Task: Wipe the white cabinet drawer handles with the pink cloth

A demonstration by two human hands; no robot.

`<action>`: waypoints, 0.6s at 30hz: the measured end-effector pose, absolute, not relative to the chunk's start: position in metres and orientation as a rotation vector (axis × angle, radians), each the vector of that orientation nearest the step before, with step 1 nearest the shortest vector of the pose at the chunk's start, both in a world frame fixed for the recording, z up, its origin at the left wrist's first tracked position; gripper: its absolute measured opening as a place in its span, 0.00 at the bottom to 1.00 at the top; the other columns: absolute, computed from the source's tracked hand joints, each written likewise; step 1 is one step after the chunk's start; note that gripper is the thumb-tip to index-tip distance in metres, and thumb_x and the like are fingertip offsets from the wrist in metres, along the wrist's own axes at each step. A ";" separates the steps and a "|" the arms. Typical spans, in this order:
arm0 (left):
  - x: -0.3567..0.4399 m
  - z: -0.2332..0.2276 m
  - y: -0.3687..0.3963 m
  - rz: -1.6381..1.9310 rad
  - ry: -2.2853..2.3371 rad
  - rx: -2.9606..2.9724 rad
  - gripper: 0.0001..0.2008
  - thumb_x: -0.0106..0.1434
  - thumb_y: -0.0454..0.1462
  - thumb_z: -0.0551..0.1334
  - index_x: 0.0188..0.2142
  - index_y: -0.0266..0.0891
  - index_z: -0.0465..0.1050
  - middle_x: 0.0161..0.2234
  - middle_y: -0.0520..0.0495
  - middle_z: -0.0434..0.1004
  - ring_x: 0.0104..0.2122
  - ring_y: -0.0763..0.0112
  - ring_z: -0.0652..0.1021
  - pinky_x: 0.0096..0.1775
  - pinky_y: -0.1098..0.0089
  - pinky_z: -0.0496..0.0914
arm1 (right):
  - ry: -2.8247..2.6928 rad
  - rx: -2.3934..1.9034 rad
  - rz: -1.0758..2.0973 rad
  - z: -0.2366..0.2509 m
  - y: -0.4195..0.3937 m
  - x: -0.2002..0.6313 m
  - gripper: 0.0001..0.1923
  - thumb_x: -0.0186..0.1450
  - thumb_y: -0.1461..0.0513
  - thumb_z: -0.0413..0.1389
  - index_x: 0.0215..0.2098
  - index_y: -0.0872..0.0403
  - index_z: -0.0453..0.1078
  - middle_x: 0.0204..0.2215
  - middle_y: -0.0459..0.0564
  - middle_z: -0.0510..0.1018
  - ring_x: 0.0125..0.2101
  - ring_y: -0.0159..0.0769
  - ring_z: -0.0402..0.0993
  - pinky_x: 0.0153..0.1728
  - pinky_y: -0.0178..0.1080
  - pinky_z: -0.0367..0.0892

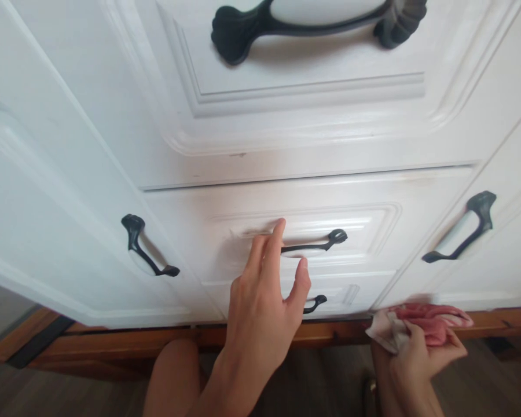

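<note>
My left hand (263, 304) is raised in front of a white drawer (373, 231), fingers apart, with the fingertips at the left end of its black and white handle (316, 246). Thumb and fingers are on either side of the handle's hidden end; I cannot tell if they touch it. My right hand (421, 356) is low at the right and grips a crumpled pink and white cloth (421, 324) near the cabinet's base. A lower drawer's handle (315, 302) peeks out beside my left thumb.
A white cabinet fills the view: a top drawer with a large dark handle (316, 17), a left door with a handle (150, 246), a right door with a handle (460, 229). A wooden plinth (113, 339) runs below, over dark wood flooring. My knee (171, 376) is at bottom centre.
</note>
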State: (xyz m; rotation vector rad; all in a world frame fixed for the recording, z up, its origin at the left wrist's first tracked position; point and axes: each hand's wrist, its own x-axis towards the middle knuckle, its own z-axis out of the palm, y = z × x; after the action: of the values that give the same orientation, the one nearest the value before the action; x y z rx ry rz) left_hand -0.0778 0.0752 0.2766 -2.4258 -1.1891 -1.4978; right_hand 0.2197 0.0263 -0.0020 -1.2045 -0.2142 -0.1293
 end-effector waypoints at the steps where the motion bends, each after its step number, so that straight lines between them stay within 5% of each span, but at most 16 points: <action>1: -0.077 0.277 0.076 -1.497 -1.181 -2.417 0.23 0.80 0.37 0.60 0.70 0.35 0.67 0.54 0.40 0.79 0.36 0.71 0.81 0.30 0.71 0.72 | -0.172 -1.209 -0.141 -0.006 0.026 0.223 0.34 0.50 0.60 0.70 0.49 0.44 0.58 0.54 0.46 0.71 0.55 0.44 0.76 0.70 0.65 0.64; 18: -0.078 0.278 0.081 -1.459 -1.119 -2.415 0.21 0.78 0.34 0.65 0.68 0.37 0.71 0.50 0.45 0.77 0.28 0.75 0.73 0.33 0.69 0.73 | -0.007 -1.116 -0.079 0.012 0.031 0.219 0.37 0.42 0.61 0.71 0.47 0.45 0.60 0.53 0.46 0.74 0.53 0.41 0.78 0.68 0.59 0.67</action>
State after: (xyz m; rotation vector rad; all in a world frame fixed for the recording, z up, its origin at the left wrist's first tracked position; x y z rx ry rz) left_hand -0.0780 0.0815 0.2780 -2.4151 -1.1188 -1.4587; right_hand 0.2187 0.0310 0.0118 -1.1163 -0.0065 -0.0785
